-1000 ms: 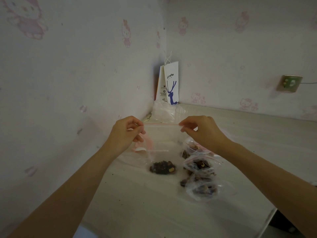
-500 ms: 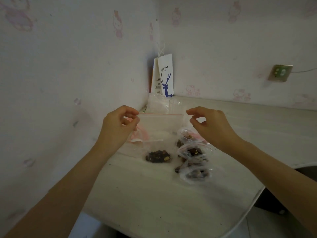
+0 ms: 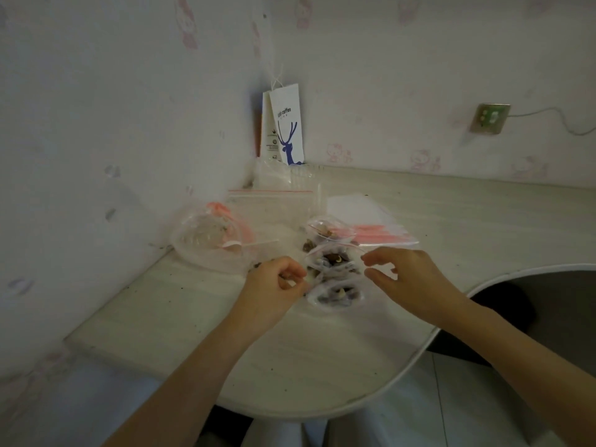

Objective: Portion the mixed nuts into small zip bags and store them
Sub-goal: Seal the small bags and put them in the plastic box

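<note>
Three small zip bags of mixed nuts (image 3: pixel 333 293) lie in a row on the pale table (image 3: pixel 200 317). My left hand (image 3: pixel 274 285) is at their left edge, its fingers curled and pinching clear plastic of a small bag; dark nuts show just left of its knuckles. My right hand (image 3: pixel 400 274) hovers at the right of the same bags with fingers loosely spread, holding nothing. Behind them, a clear bag with a red zip strip (image 3: pixel 271 201) leans back. A large open bag (image 3: pixel 206 240) with a white plastic spoon (image 3: pixel 250 244) sits at the left.
A stack of empty zip bags with pink strips (image 3: pixel 374 235) lies at the back right. A white paper coffee bag (image 3: pixel 287 130) stands in the wall corner. A wall socket (image 3: pixel 489 119) is on the right wall. The table's curved edge (image 3: pixel 419 353) drops to a dark gap.
Both hands have come down from the raised zip bag's top edge to the row of filled bags. The right hand let go first; the camera tilted down.
</note>
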